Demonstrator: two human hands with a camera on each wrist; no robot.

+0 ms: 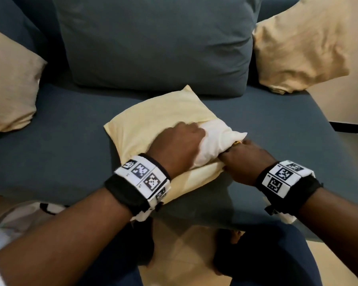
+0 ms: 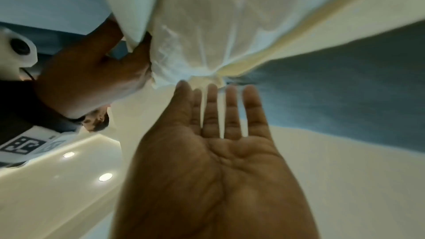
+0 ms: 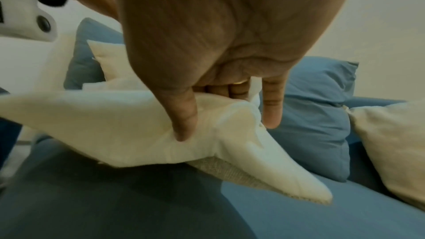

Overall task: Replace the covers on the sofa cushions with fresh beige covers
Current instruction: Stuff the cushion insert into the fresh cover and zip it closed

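A cushion lies on the blue sofa seat, half inside a beige cover. Its white insert bulges out of the cover's open right end. My left hand rests on top where cover and insert meet; in the left wrist view its fingers are straight, their tips touching the bunched fabric. My right hand holds the cover's edge at the open end. In the right wrist view, the thumb pinches the beige fabric against the fingers, and the insert's corner pokes out.
A large blue back cushion stands behind the work. Beige-covered cushions lean at the sofa's left and right ends. My knees and the tiled floor are below the seat's front edge.
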